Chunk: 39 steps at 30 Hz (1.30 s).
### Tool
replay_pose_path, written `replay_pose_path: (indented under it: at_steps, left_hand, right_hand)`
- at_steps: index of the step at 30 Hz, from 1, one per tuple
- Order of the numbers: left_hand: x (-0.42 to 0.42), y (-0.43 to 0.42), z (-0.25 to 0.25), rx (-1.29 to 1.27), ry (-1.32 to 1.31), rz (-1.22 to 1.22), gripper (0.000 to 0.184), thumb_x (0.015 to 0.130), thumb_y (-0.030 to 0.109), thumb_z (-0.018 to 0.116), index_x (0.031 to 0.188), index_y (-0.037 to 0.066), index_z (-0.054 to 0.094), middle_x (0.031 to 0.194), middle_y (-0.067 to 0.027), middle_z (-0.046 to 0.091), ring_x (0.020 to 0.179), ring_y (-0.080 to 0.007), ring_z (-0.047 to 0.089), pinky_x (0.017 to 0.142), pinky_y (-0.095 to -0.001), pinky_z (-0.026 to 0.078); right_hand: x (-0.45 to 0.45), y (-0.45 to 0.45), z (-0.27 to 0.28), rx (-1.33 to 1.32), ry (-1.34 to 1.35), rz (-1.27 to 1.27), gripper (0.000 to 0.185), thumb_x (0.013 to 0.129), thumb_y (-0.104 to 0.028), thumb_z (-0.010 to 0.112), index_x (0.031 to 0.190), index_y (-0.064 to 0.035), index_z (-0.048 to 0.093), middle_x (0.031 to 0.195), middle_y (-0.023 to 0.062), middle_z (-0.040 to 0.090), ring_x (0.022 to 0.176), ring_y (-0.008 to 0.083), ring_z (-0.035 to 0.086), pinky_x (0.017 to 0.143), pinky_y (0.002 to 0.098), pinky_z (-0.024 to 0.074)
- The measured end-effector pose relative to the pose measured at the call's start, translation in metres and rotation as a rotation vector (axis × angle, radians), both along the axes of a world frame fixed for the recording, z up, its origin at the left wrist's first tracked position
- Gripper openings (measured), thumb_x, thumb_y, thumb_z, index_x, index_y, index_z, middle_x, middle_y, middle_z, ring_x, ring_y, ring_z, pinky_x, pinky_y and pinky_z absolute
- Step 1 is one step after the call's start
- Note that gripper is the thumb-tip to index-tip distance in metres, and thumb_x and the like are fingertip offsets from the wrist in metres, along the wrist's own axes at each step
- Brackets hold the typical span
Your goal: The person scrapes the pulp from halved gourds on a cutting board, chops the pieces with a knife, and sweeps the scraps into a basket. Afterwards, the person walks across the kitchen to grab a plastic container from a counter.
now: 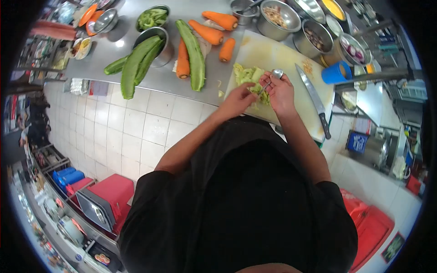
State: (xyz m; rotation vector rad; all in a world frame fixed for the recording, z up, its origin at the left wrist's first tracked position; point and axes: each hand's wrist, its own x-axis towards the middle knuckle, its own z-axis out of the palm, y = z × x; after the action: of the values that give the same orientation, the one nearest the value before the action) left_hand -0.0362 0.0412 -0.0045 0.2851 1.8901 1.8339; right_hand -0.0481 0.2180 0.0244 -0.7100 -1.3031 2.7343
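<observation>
My right hand (281,94) is closed round a metal spoon (276,73), whose bowl points away from me over the cutting board (259,50). Close beside it, my left hand (238,101) has its fingers bent at the near edge of the board; whether they grip anything is too small to tell. Pale green vegetable pieces (248,74) lie on the board around and beyond both hands. To the right rests a large knife (312,93) with a black handle, its blade pointing away. Small light brown bits (307,68) are scattered next to the blade.
Left of the board are carrots (208,32) and a long green gourd (192,57). More gourds (135,66) lean over a metal pot (162,53). Metal bowls (278,20) stand behind the board, with a blue cup (336,73) at its right. A red bin (116,195) stands lower left.
</observation>
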Motion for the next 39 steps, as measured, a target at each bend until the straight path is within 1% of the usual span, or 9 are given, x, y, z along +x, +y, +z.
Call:
replay_pose_path:
  at_steps: [2,7,13,15,17,22,28,34,39]
  left_hand:
    - [-0.002,0.009,0.003,0.115,-0.304,-0.098,0.023,0.098,0.018,0.055,0.117,0.006,0.060,0.074,-0.0009,0.058,0.066,-0.0078,0.053,0.058,-0.0220,0.042]
    - [-0.003,0.003,-0.006,0.025,-0.195,-0.063,0.019,0.100,0.018,0.050,0.106,0.004,0.063,0.064,0.0060,0.042,0.057,-0.0052,0.038,0.052,-0.0222,0.032]
    - [0.001,-0.022,-0.001,0.021,-0.250,0.003,0.022,0.100,0.017,0.049,0.102,0.001,0.064,0.066,0.0057,0.041,0.059,-0.0049,0.038,0.052,-0.0229,0.032]
    - [0.004,-0.027,0.000,0.035,-0.292,0.002,0.022,0.100,0.017,0.049,0.102,0.001,0.064,0.066,0.0060,0.040,0.060,-0.0046,0.038,0.052,-0.0223,0.031]
    - [0.003,-0.026,0.001,0.076,-0.298,-0.002,0.023,0.102,0.019,0.047,0.104,0.002,0.062,0.064,0.0069,0.038,0.057,-0.0042,0.036,0.051,-0.0212,0.030]
    - [-0.004,-0.011,0.008,-0.046,-0.235,0.011,0.025,0.103,0.021,0.047,0.104,0.003,0.063,0.063,0.0066,0.039,0.055,-0.0043,0.035,0.049,-0.0211,0.029]
    - [-0.016,0.014,0.019,-0.034,-0.244,-0.075,0.025,0.102,0.021,0.046,0.101,0.002,0.063,0.063,0.0065,0.038,0.055,-0.0043,0.035,0.050,-0.0219,0.029]
    - [-0.030,0.030,0.004,0.120,-0.269,-0.075,0.021,0.102,0.019,0.048,0.100,0.005,0.062,0.061,0.0078,0.036,0.051,-0.0038,0.032,0.046,-0.0215,0.025]
    - [-0.028,0.039,-0.011,0.131,-0.272,-0.053,0.020,0.102,0.019,0.048,0.100,0.005,0.062,0.060,0.0082,0.036,0.050,-0.0034,0.032,0.046,-0.0210,0.024]
  right_hand:
    - [-0.013,-0.006,-0.003,0.035,0.044,0.004,0.010,0.093,0.001,0.054,0.104,0.0018,0.054,0.098,0.0155,0.064,0.084,0.0255,0.066,0.080,0.0406,0.0576]
    - [-0.030,0.007,-0.015,0.323,0.150,-0.021,0.013,0.092,0.004,0.054,0.105,0.0021,0.057,0.100,0.0144,0.066,0.077,0.0198,0.066,0.072,0.0330,0.0586]
    - [-0.031,0.069,-0.019,1.301,0.349,0.070,0.013,0.085,0.003,0.060,0.096,-0.0020,0.065,0.089,0.0132,0.071,0.075,0.0243,0.068,0.069,0.0311,0.0546]
    - [-0.012,0.085,-0.023,1.865,0.430,0.306,0.015,0.084,-0.002,0.063,0.098,-0.0025,0.065,0.090,0.0139,0.071,0.078,0.0278,0.068,0.070,0.0330,0.0539]
    - [-0.009,0.094,-0.029,1.970,0.385,0.494,0.018,0.083,-0.009,0.064,0.100,-0.0029,0.065,0.094,0.0140,0.070,0.080,0.0287,0.068,0.070,0.0343,0.0534]
    - [-0.016,0.077,-0.018,1.115,0.193,0.455,0.029,0.086,-0.025,0.064,0.105,-0.0027,0.065,0.088,0.0087,0.066,0.074,0.0199,0.063,0.066,0.0334,0.0515]
    - [-0.011,0.041,-0.022,0.145,-0.080,0.669,0.024,0.092,-0.017,0.063,0.112,-0.0035,0.062,0.085,0.0030,0.062,0.060,0.0099,0.055,0.056,0.0260,0.0451]
    - [-0.026,0.042,0.001,-0.076,-0.032,0.304,0.009,0.093,-0.009,0.059,0.102,-0.0053,0.060,0.077,0.0053,0.065,0.058,0.0100,0.054,0.054,0.0263,0.0441]
    - [-0.034,0.051,0.000,0.420,0.121,0.448,0.007,0.092,-0.006,0.058,0.098,-0.0049,0.058,0.084,0.0080,0.068,0.060,0.0086,0.054,0.054,0.0253,0.0440]
